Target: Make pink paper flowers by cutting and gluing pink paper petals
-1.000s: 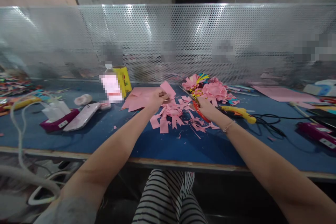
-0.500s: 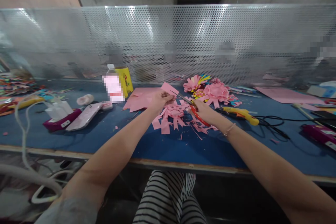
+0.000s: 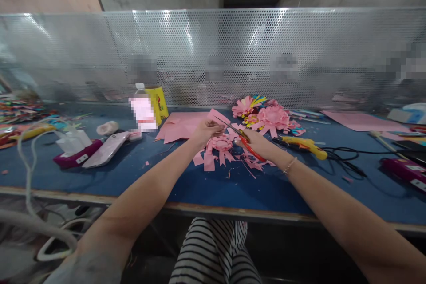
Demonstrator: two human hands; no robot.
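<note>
Pink paper piece [image 3: 218,116] pinched in left hand [image 3: 204,131], held above blue table [image 3: 213,186]; red-handled scissors [image 3: 244,140] gripped in right hand [image 3: 258,142], blades parted, pointing up-left toward paper's right edge.

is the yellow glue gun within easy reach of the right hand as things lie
Probably yes. The glue gun lies on the blue table just right of the right hand, with nothing between them. But that hand is closed on the red scissors, which it would first need to put down.
</note>
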